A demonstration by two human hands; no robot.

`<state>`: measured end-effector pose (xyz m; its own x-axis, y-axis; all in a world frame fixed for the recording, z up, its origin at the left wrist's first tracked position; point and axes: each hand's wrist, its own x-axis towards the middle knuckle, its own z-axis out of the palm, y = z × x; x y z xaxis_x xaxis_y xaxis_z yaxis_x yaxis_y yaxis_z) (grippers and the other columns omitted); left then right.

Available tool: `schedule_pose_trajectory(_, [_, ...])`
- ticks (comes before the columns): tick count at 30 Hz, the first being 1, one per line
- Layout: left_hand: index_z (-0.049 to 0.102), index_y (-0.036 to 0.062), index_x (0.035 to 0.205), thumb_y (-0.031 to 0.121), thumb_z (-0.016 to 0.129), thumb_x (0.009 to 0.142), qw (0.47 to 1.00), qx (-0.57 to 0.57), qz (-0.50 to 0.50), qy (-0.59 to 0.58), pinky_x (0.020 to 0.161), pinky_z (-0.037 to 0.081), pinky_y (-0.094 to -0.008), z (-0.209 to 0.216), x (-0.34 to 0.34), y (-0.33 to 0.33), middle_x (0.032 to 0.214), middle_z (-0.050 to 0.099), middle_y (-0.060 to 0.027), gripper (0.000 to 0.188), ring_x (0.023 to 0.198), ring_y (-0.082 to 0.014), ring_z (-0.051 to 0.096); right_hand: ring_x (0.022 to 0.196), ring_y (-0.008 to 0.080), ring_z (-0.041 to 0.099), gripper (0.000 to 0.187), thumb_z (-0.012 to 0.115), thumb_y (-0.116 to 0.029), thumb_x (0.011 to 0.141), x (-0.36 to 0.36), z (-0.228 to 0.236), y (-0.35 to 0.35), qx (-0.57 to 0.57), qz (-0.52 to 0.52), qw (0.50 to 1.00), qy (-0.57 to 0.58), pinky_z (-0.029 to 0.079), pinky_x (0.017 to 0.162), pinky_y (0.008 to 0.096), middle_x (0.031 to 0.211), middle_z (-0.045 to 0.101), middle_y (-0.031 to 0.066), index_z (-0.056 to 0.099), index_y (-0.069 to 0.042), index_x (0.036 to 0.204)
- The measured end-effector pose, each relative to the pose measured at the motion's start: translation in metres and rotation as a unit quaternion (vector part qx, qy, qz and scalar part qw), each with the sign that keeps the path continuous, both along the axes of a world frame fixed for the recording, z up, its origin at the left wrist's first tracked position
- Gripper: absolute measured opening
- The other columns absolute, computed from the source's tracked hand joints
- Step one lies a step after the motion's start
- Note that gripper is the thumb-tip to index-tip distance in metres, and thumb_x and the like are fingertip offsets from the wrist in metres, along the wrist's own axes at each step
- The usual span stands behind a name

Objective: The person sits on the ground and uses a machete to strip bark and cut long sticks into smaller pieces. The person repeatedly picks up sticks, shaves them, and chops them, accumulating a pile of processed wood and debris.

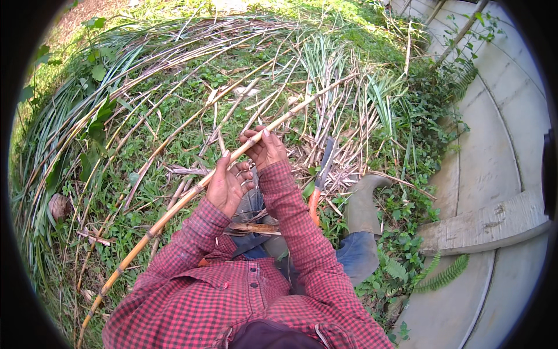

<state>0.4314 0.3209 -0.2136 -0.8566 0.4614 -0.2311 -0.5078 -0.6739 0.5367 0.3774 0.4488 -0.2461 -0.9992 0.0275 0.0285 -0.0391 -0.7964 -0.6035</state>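
Observation:
A long, jointed, yellowish-brown cane stalk (pixel 164 219) slants across in front of me, from the lower left up to the far right. My right hand (pixel 267 152) grips it near the middle, thumb on top and fingers curled about it. Just nearer along the stalk is my left hand (pixel 226 187), palm turned up and fingers loosely apart, its thumb against the stalk. On the ground right of my right forearm lies a machete (pixel 326 163) with a dark blade and an orange handle, its point away from me.
Cut stalks with long green leaves (pixel 116 75) lie in a curved heap at the left and far side. Trimmed stalk pieces (pixel 337 110) are piled ahead. A rubber boot (pixel 363 206) rests at right, beside a pale wall (pixel 488 145) with a wooden beam (pixel 485 224). A brown husk (pixel 60 206) lies far left.

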Motion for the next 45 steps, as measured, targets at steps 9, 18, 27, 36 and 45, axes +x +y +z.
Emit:
schedule_pose_trajectory(9, [0.053, 0.0031, 0.101, 0.017, 0.063, 0.073, 0.469, -0.674, 0.141, 0.553, 0.078, 0.039, -0.0384, 0.096, 0.062, -0.067, 0.088, 0.055, -0.0124, 0.033, 0.086, -0.0284, 0.051, 0.078, 0.0258, 0.062, 0.024, 0.044, -0.022, 0.090, -0.037, 0.009, 0.017, 0.028, -0.054, 0.997, -0.037, 0.056, 0.063, 0.0358, 0.087, 0.060, 0.0145, 0.046, -0.001, 0.103])
schedule_pose_trajectory(18, [0.052, 0.0068, 0.082, 0.027, 0.054, 0.082, 0.367, -0.824, 0.142, 0.407, 0.046, 0.039, -0.0377, 0.072, 0.063, -0.132, 0.059, 0.052, -0.0117, 0.021, 0.051, -0.0281, 0.052, 0.082, 0.0300, 0.062, 0.029, 0.043, -0.020, 0.090, -0.108, 0.056, 0.094, 0.070, -0.081, 0.994, -0.028, 0.055, 0.069, 0.0382, 0.095, 0.059, 0.0207, 0.043, 0.001, 0.110])
schedule_pose_trajectory(27, [0.053, 0.0065, 0.089, 0.020, 0.048, 0.081, 0.513, -0.741, 0.107, 0.419, 0.065, 0.046, -0.0413, 0.022, -0.112, 0.014, 0.081, 0.058, -0.0122, 0.017, 0.074, -0.0294, 0.058, 0.081, 0.0263, 0.062, 0.038, 0.050, -0.019, 0.085, 0.015, -0.076, -0.045, 0.361, 0.202, 0.904, -0.108, 0.053, 0.065, 0.0350, 0.097, 0.060, 0.0166, 0.043, -0.002, 0.118])
schedule_pose_trajectory(36, [0.056, 0.0022, 0.094, 0.008, 0.057, 0.075, 0.628, -0.646, 0.000, 0.435, 0.073, 0.049, -0.0390, 0.085, -0.157, 0.185, 0.090, 0.060, -0.0195, 0.020, 0.086, -0.0326, 0.059, 0.087, 0.0267, 0.060, 0.038, 0.054, -0.015, 0.082, 0.048, -0.082, -0.101, 0.110, 0.180, 0.972, -0.107, 0.051, 0.073, 0.0347, 0.103, 0.057, 0.0170, 0.043, -0.002, 0.116])
schedule_pose_trajectory(45, [0.058, 0.0062, 0.096, 0.024, 0.056, 0.074, 0.421, -0.658, -0.096, 0.617, 0.073, 0.047, -0.0408, 0.099, -0.149, 0.111, 0.089, 0.058, -0.0148, 0.028, 0.087, -0.0293, 0.058, 0.088, 0.0268, 0.059, 0.037, 0.057, -0.011, 0.081, 0.054, -0.004, -0.111, -0.015, 0.163, 0.986, 0.020, 0.050, 0.077, 0.0341, 0.106, 0.055, 0.0169, 0.043, -0.002, 0.114])
